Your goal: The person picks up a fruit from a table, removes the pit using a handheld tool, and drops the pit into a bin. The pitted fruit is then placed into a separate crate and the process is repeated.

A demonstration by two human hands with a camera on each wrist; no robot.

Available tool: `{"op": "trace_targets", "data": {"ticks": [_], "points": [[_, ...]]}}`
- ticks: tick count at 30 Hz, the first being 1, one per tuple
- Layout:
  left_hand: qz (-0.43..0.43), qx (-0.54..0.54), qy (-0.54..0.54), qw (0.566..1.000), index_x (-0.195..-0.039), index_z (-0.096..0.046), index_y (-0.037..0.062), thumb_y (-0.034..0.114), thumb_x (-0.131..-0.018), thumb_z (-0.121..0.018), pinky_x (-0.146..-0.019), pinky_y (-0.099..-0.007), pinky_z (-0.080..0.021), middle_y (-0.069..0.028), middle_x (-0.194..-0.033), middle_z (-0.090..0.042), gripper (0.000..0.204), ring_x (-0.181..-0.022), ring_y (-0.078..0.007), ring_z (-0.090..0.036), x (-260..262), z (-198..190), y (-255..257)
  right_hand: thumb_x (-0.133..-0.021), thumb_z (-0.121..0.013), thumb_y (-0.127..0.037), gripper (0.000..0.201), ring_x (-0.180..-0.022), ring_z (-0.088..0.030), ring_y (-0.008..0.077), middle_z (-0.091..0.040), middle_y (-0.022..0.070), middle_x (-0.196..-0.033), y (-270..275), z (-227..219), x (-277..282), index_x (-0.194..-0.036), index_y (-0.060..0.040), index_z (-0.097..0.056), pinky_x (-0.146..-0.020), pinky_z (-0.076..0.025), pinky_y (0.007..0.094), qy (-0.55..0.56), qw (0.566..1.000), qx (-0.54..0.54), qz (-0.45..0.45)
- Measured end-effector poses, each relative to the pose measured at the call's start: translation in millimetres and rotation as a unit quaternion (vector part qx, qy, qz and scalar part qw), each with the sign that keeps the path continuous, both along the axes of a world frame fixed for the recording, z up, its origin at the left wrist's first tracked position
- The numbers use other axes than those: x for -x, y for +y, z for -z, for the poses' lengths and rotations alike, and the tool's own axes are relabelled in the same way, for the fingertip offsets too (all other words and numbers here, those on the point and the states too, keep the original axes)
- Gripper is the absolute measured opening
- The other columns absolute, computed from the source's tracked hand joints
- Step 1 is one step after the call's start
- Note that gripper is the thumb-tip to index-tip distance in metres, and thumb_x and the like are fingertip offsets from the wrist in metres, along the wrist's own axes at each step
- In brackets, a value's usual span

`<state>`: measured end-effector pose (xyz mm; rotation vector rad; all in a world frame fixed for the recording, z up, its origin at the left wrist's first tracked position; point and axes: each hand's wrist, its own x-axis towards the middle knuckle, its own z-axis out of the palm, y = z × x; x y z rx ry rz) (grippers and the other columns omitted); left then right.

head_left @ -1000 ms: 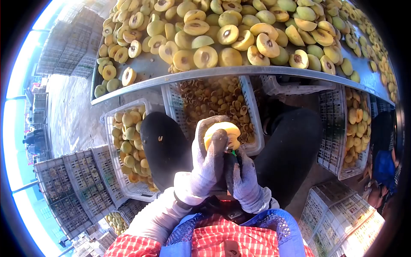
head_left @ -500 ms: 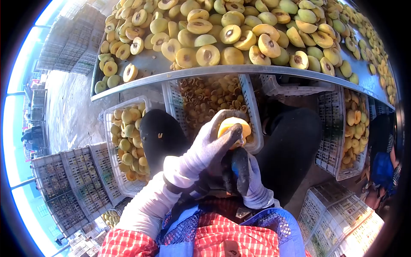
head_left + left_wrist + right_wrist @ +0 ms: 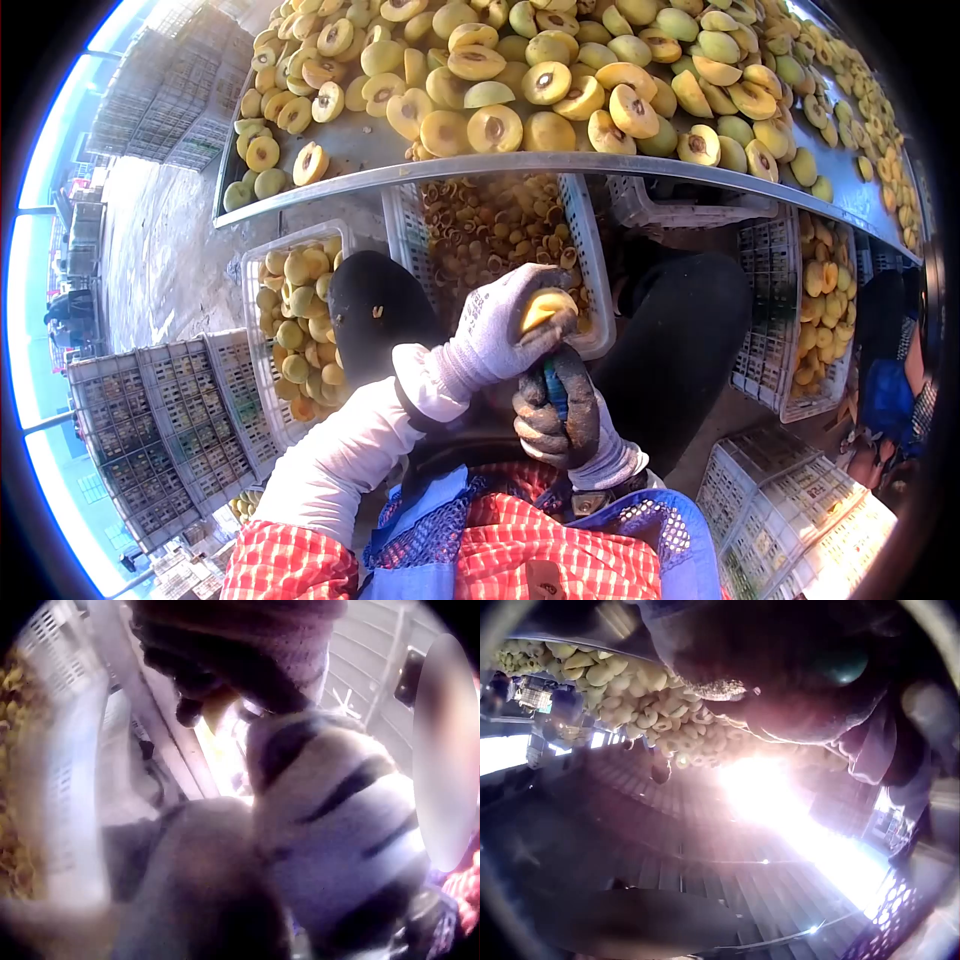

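Note:
My left hand (image 3: 505,325), in a pale glove with dark fingertips, holds a yellow peach half (image 3: 546,308) over the gap between my knees. Just below and to the right, my right hand (image 3: 560,418) has its dark, soiled glove fingers curled around a tool with a blue-green handle (image 3: 556,388). The working end of this tool is hidden near the peach. In the right wrist view, a green spot of the handle (image 3: 847,667) shows within the shadowed glove. Glare and blur hide much of both hands in the wrist views.
A metal-edged table (image 3: 400,180) ahead bears a heap of halved peaches (image 3: 550,80). Beneath it stands a crate (image 3: 597,270) of small brown-yellow pieces. Crates of peaches flank my legs on the left (image 3: 300,335) and right (image 3: 822,290). Stacked crates (image 3: 165,430) stand further left.
The peach half was first held face up with thumb across it, and has since tilted and turned. My right hand has drawn slightly down and rolled, showing its curled fingers and the tool handle.

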<state>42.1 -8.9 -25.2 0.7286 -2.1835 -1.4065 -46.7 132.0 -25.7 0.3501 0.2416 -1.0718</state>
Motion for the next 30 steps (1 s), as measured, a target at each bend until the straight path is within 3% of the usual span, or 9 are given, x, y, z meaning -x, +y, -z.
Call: {"op": "trace_targets", "data": {"ticks": [3, 8, 12, 22, 26, 27, 28, 29, 30], "points": [[-0.048, -0.275, 0.08, 0.957, -0.106, -0.055, 0.0016, 0.028, -0.085, -0.063, -0.078, -0.0291, -0.047, -0.0086, -0.093, -0.062, 0.034, -0.084, -0.0156, -0.059, -2, 6, 18, -0.093, -0.04, -0.055, 0.047, -0.04, -0.034, 0.0104, -0.039, -0.0011, -0.055, -2, -14, -5, -0.08, -0.0113, -0.05, -0.036, -0.028, 0.0244, 0.048, 0.999, -0.019, -0.018], [-0.053, -0.487, 0.155, 0.858, -0.107, -0.056, 0.0029, 0.035, -0.089, -0.059, -0.074, -0.0262, -0.046, -0.005, -0.089, -0.06, 0.037, -0.08, -0.0104, -0.054, -3, -6, 23, -0.091, -0.042, -0.056, 0.046, -0.047, -0.041, 0.0146, -0.044, 0.0003, -0.062, -2, -3, -11, -0.082, -0.0115, -0.051, -0.041, -0.033, 0.0257, -0.145, 0.989, 0.024, 0.005], [-0.126, -0.535, 0.18, 0.816, -0.107, -0.057, 0.0037, 0.035, -0.091, -0.053, -0.075, -0.0254, -0.045, -0.0048, -0.091, -0.058, 0.036, -0.081, -0.011, -0.053, -3, -8, 37, -0.091, -0.043, -0.056, 0.046, -0.048, -0.042, 0.0133, -0.044, 0.0001, -0.063, -4, -2, -15, -0.08, -0.0113, -0.05, -0.042, -0.033, 0.0261, -0.23, 0.972, 0.046, 0.034], [-0.285, -0.594, 0.178, 0.731, -0.105, -0.058, 0.0055, 0.034, -0.09, -0.055, -0.07, -0.026, -0.045, -0.0036, -0.086, -0.057, 0.033, -0.075, -0.0119, -0.053, -30, -12, 41, -0.093, -0.046, -0.047, 0.036, -0.055, -0.049, 0.0135, -0.049, 0.0012, -0.068, -12, 11, -35, -0.088, -0.0123, -0.054, -0.048, -0.039, 0.0243, -0.126, 0.991, 0.048, -0.01], [-0.295, -0.532, 0.183, 0.772, -0.101, -0.058, 0.006, 0.039, -0.087, -0.057, -0.07, -0.0272, -0.047, -0.0053, -0.085, -0.059, 0.036, -0.077, -0.0146, -0.056, -41, -12, 40, -0.094, -0.045, -0.046, 0.036, -0.057, -0.049, 0.0136, -0.048, 0.0008, -0.07, -13, 20, -43, -0.09, -0.0109, -0.052, -0.05, -0.04, 0.0244, -0.152, 0.985, 0.075, -0.029], [-0.283, -0.495, 0.192, 0.799, -0.099, -0.058, 0.0063, 0.041, -0.086, -0.058, -0.069, -0.028, -0.047, -0.006, -0.084, -0.059, 0.037, -0.077, -0.016, -0.057, -44, -11, 38, -0.094, -0.045, -0.047, 0.037, -0.055, -0.047, 0.0128, -0.047, 0.0004, -0.068, -13, 12, -39, -0.088, -0.0108, -0.052, -0.048, -0.039, 0.0242, -0.045, 0.994, 0.091, -0.034], [-0.253, -0.655, 0.314, 0.64, -0.097, -0.057, 0.0064, 0.041, -0.086, -0.058, -0.069, -0.0284, -0.048, -0.0064, -0.085, -0.06, 0.036, -0.078, -0.018, -0.059, -42, -17, 21, -0.094, -0.044, -0.048, 0.039, -0.053, -0.045, 0.0121, -0.046, 0.0, -0.066, -13, 4, -35, -0.085, -0.0107, -0.051, -0.047, -0.037, 0.024, 0.069, 0.991, 0.106, -0.049], [-0.362, -0.657, 0.278, 0.6, -0.095, -0.057, 0.0052, 0.039, -0.088, -0.056, -0.069, -0.0288, -0.05, -0.0057, -0.085, -0.061, 0.035, -0.077, -0.018, -0.059, -42, -38, 31, -0.093, -0.044, -0.049, 0.04, -0.051, -0.043, 0.0113, -0.044, -0.0004, -0.063, -13, -4, -31, -0.082, -0.0105, -0.05, -0.045, -0.036, 0.0237, 0.178, 0.975, 0.113, -0.072], [-0.367, -0.608, 0.276, 0.648, -0.096, -0.057, 0.005, 0.038, -0.089, -0.055, -0.069, -0.0297, -0.05, -0.0061, -0.085, -0.061, 0.034, -0.078, -0.0182, -0.059, -65, -6, 29, -0.093, -0.044, -0.049, 0.041, -0.049, -0.042, 0.011, -0.043, -0.0007, -0.061, -14, 10, -32, -0.08, -0.0106, -0.049, -0.044, -0.034, 0.0236, 0.068, 0.991, 0.108, -0.041]]}}
